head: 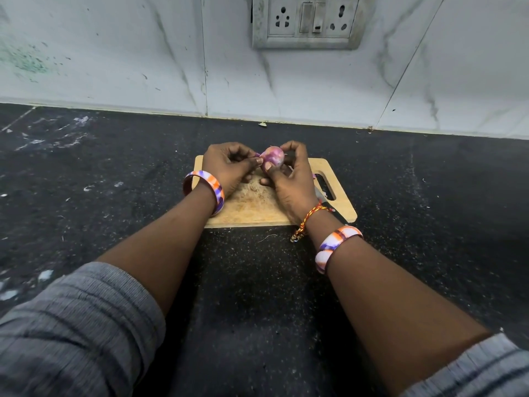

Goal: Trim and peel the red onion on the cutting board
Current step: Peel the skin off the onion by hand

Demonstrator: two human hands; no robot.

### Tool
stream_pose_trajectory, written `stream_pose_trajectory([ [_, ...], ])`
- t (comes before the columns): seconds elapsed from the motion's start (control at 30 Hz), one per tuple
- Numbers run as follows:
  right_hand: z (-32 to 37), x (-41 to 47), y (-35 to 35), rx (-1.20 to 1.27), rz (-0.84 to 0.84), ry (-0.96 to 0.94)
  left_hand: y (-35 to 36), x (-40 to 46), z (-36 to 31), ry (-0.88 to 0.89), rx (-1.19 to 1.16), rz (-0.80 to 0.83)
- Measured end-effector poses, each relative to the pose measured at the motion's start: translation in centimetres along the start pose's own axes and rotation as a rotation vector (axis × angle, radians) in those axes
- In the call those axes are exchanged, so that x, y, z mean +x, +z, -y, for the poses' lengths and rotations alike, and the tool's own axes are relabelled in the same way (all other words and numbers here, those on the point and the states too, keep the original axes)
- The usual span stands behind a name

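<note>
Red onion (273, 159) held above far edge of wooden cutting board (252, 206), centre frame, over dark speckled counter (114, 173). Right hand (289, 179) cups it, thumb pressed on skin. Left hand (229, 167) pinches what looks like loose skin strip at onion's left side. Patterned bangles on both wrists.

Single head-mounted, wide-angle view, looking forward and steeply down from above the person's own forearms, which enter from the bottom corners and converge near the frame's centre. The cutting board (252, 206) lies close below mid-frame on the dark counter (114, 173), at arm's reach from the lens. The view faces a tiled wall (114, 53), whose socket plate (306, 22) sits at the top edge. Straight lines bow toward the margins. No second view is given, so no overlap exists.
</note>
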State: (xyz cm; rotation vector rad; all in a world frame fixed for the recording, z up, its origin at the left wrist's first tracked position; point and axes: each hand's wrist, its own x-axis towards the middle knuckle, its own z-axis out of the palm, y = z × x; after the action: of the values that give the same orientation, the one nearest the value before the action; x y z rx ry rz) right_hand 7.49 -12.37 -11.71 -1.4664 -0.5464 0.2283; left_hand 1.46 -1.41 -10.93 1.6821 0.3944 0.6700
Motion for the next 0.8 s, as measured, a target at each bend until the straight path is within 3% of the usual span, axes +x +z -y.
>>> stream_pose_trajectory([
  [0.33, 0.10, 0.18, 0.26, -0.050, -0.037, 0.066, -0.08, 0.13, 0.06, 0.006, -0.062, -0.036],
  [0.5, 0.05, -0.33, 0.64, -0.268, 0.005, -0.022, -0.90, 0.77, 0.15, -0.056, -0.295, -0.227],
  [0.8, 0.16, -0.04, 0.28, -0.100, -0.034, 0.083, -0.17, 0.36, 0.25, -0.029, -0.094, -0.019],
])
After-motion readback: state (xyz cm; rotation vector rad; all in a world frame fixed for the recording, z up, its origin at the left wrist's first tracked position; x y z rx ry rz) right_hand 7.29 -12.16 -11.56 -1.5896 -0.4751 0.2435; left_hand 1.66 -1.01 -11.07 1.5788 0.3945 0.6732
